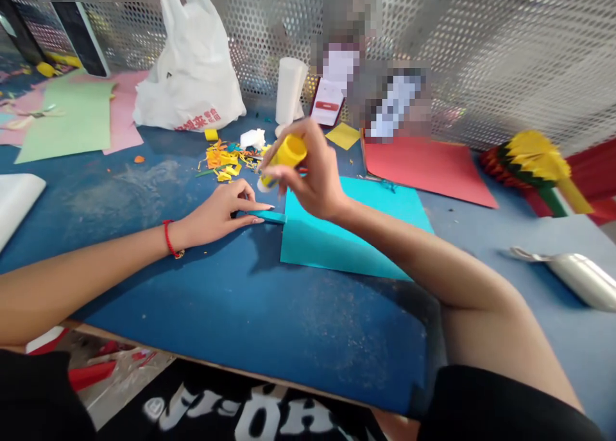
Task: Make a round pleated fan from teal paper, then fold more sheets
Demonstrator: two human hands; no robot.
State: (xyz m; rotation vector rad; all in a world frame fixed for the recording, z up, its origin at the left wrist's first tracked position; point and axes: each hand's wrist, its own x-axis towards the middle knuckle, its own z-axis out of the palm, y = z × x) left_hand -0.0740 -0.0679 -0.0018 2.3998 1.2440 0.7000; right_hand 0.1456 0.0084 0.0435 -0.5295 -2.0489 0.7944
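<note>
The narrow blue strip (273,217) has its right end at the left edge of the blue sheet (353,239), and your left hand (224,208) pinches its other end between thumb and fingers, seemingly to steady it. Your right hand (315,171) wraps around a yellow tube (293,149), tilted above the strip, perhaps for a controlled grip. Beyond them, paper scraps (225,157) lie heaped, probably out of your fingers' way.

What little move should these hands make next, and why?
Probably lower the yellow tube onto the blue strip. The right hand holds that tube, which looks like a glue stick, raised and tilted, while the left hand pinches the strip at the left edge of the turquoise sheet, so the strip seems steadied for it.
</note>
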